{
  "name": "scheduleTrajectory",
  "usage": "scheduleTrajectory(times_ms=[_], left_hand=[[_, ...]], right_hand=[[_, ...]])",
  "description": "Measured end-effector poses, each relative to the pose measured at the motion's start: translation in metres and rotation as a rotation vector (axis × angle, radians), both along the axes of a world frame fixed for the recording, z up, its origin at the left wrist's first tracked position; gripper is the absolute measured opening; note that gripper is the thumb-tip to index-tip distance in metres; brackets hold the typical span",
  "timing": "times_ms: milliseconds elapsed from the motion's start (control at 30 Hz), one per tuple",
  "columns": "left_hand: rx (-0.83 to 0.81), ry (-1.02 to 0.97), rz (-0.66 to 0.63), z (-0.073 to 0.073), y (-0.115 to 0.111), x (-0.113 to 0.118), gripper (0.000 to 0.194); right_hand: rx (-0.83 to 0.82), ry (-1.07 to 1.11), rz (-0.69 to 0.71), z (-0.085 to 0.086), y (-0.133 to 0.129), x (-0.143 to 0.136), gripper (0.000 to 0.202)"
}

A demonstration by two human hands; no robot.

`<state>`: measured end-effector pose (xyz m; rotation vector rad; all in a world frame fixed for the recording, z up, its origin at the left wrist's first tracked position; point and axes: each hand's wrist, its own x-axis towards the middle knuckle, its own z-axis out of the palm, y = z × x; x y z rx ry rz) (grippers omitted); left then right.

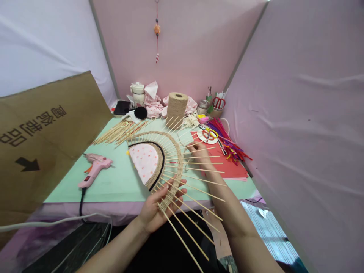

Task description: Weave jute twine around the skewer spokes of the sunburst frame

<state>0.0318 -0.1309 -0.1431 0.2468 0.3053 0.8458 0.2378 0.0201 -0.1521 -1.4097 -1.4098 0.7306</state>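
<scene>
A half-round woven piece [179,159] with thin wooden sticks fanning outward is held over the table. Its core is pink patterned fabric [144,161], edged by twine and a black band. My left hand [159,206] grips the lower end of the woven band, thumb in front and fingers behind the sticks. Beyond the sticks on the right, my right hand [197,149] has its fingers pinched together near a loose strand of twine; what is between the fingertips is too small to tell.
A pink glue gun [98,169] lies at the left beside a cardboard sheet [51,144]. Behind are loose sticks [113,132], a twine spool [176,108] and a white bottle [138,93]. Red paper [227,163] and coloured pipe cleaners [230,146] lie right.
</scene>
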Motion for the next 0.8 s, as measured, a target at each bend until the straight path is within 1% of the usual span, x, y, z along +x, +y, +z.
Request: scheduleTrajectory(times_ms=[167, 300, 367, 467, 533, 567, 600, 667, 700, 733, 767, 800], left_hand=[[-0.039, 0.037, -0.015, -0.006, -0.001, -0.001, 0.03], [-0.078, 0.071, -0.022, -0.009, -0.004, -0.007, 0.032], [-0.121, 0.137, -0.024, -0.01, -0.007, -0.01, 0.031], [-0.181, 0.273, -0.104, -0.01, -0.016, -0.014, 0.032], [-0.165, 0.373, -0.198, -0.007, -0.022, -0.02, 0.035], [-0.129, 0.442, -0.269, -0.005, -0.025, -0.025, 0.036], [-0.063, 0.532, -0.363, -0.001, -0.026, -0.031, 0.036], [0.176, 0.785, -0.599, 0.011, -0.026, -0.046, 0.036], [0.354, 0.932, -0.716, 0.02, -0.024, -0.055, 0.036], [0.559, 1.091, -0.788, 0.031, -0.021, -0.063, 0.034], [0.743, 1.232, -0.803, 0.043, -0.016, -0.07, 0.032], [0.889, 1.335, -0.758, 0.056, -0.011, -0.075, 0.03]], right_hand=[[0.021, -0.07, -0.007, -0.002, 0.003, 0.018, 0.025], [0.005, -0.174, 0.025, -0.01, 0.008, 0.027, 0.026], [-0.011, -0.231, 0.042, -0.015, 0.011, 0.033, 0.026], [-0.031, -0.314, 0.056, -0.022, 0.014, 0.039, 0.022], [-0.04, -0.354, 0.062, -0.025, 0.013, 0.042, 0.021], [-0.044, -0.369, 0.063, -0.026, 0.013, 0.043, 0.021], [-0.048, -0.381, 0.063, -0.026, 0.012, 0.044, 0.021], [-0.053, -0.398, 0.058, -0.024, 0.01, 0.044, 0.022], [-0.055, -0.403, 0.054, -0.024, 0.009, 0.043, 0.022], [-0.056, -0.408, 0.05, -0.023, 0.009, 0.043, 0.022], [-0.057, -0.417, 0.045, -0.022, 0.008, 0.042, 0.022], [-0.059, -0.426, 0.041, -0.021, 0.007, 0.042, 0.022]])
